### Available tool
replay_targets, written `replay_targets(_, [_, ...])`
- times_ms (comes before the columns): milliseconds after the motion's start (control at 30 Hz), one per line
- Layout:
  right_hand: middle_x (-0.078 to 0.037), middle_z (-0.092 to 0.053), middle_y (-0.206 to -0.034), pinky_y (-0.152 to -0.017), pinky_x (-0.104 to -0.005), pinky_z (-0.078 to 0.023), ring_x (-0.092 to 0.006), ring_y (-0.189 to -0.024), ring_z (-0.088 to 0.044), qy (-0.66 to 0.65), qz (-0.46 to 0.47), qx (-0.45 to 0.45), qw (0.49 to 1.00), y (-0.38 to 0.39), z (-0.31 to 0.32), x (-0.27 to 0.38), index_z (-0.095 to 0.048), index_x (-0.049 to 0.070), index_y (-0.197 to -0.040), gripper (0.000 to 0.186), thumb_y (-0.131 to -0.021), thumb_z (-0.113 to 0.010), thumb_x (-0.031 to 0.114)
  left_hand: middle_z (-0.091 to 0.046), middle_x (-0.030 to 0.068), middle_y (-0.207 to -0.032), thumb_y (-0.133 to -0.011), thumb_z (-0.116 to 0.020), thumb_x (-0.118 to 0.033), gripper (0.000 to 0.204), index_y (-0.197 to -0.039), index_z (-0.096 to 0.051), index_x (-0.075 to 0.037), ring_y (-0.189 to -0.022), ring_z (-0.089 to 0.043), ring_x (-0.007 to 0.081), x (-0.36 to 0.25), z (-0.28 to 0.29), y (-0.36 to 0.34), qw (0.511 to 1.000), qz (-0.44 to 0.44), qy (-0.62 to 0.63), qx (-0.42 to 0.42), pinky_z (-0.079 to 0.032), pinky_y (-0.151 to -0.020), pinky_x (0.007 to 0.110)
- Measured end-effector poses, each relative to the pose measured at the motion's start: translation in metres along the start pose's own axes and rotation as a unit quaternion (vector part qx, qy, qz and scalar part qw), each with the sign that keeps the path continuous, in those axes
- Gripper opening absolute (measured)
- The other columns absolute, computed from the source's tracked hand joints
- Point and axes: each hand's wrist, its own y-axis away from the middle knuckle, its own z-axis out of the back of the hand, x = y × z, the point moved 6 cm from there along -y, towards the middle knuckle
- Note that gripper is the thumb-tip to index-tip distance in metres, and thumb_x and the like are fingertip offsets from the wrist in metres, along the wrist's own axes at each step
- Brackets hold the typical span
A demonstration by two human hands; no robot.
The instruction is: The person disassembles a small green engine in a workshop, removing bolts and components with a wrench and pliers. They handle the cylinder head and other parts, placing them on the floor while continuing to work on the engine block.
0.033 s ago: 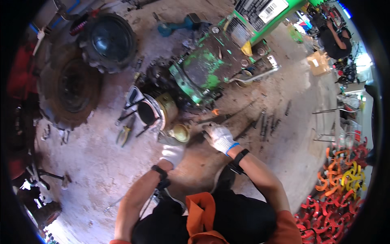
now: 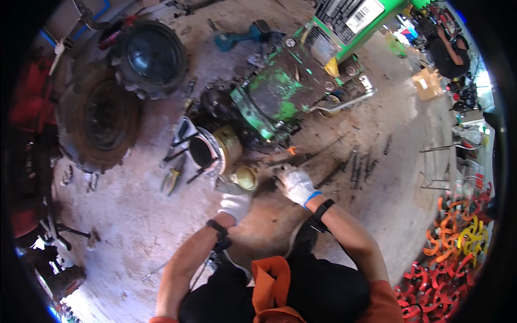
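A metal cylinder assembly (image 2: 226, 148) with a dark round opening lies in front of me, a cream cup-shaped part (image 2: 245, 177) at its lower end. My left hand (image 2: 234, 204), in a white glove, is at that end, its fingers hidden by the part. My right hand (image 2: 293, 183), gloved too, is right of the cup, fingers curled by a dark object I cannot make out. Pliers (image 2: 171, 182) with yellow handles lie left of the cylinder. Behind stands a scuffed green machine housing (image 2: 272, 99). Long dark tools (image 2: 355, 164) lie to the right.
Large tyres (image 2: 126, 124) and a cordless power tool (image 2: 239, 37) lie at back left, red machinery (image 2: 32, 91) at far left. A cardboard box (image 2: 428, 86) is back right, near another person (image 2: 452, 59). Piles of red, orange and yellow curved parts (image 2: 431, 285) fill the lower right.
My view has shifted slightly, so the scene and both hands appear a little lower and further right. The hands keep about the same places relative to the parts.
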Motion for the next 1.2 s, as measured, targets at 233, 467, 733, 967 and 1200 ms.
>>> replay_targets(233, [-0.022,-0.072,-0.140,-0.099,-0.0524,-0.060,-0.0399,-0.117,-0.074,-0.033,0.055,0.098,0.993,0.006,-0.009,0.024,-0.072,0.019,-0.144,0.044,-0.108,-0.066,0.044,-0.077,0.0279,-0.102,-0.109,-0.063,-0.019,0.029,-0.130,-0.068,0.000,-0.092,-0.078,0.0414,0.047,0.101,0.039,0.740,0.133,0.648,0.120,-0.062,-0.081,0.052])
replay_targets(467, [-0.012,-0.079,-0.121,-0.092,-0.0506,-0.063,-0.0391,-0.109,-0.076,-0.283,0.180,-0.142,0.931,0.027,0.100,0.079,-0.078,0.022,-0.131,0.029,-0.107,-0.072,0.035,-0.073,0.0062,-0.100,-0.115,-0.065,-0.026,0.040,-0.146,-0.065,0.001,-0.084,-0.071,0.0148,0.119,0.218,0.078,0.592,0.215,0.767,0.125,-0.060,-0.077,0.031])
replay_targets(733, [-0.013,-0.075,-0.125,-0.083,-0.0423,-0.068,-0.0276,-0.102,-0.078,-0.372,0.170,-0.296,0.863,-0.009,0.205,0.110,-0.068,0.018,-0.147,0.060,-0.091,-0.091,0.025,-0.065,0.0122,-0.089,-0.087,-0.074,0.005,0.053,-0.139,-0.076,-0.007,-0.078,-0.066,0.0323,0.188,0.370,0.032,0.969,0.068,0.206,-0.118,-0.053,-0.069,0.045])
replay_targets(967, [-0.023,-0.070,-0.130,-0.086,-0.0527,-0.062,-0.0436,-0.104,-0.075,-0.397,0.077,-0.224,0.887,-0.027,0.191,0.105,-0.059,0.008,-0.153,0.058,-0.099,-0.073,0.021,-0.066,0.0165,-0.103,-0.080,-0.075,0.000,0.061,-0.140,-0.075,-0.012,-0.092,-0.067,0.0386,0.215,0.373,-0.028,0.998,0.016,0.042,-0.049,-0.056,-0.079,0.049])
replay_targets(1200, [-0.023,-0.066,-0.142,-0.096,-0.0513,-0.061,-0.0430,-0.114,-0.073,-0.352,0.121,-0.264,0.890,-0.044,0.188,0.107,-0.059,0.005,-0.153,0.056,-0.102,-0.070,0.023,-0.067,0.0161,-0.114,-0.085,-0.076,-0.006,0.051,-0.136,-0.076,-0.014,-0.101,-0.068,0.0382,0.217,0.369,-0.041,1.000,0.006,0.019,-0.008,-0.058,-0.086,0.051])
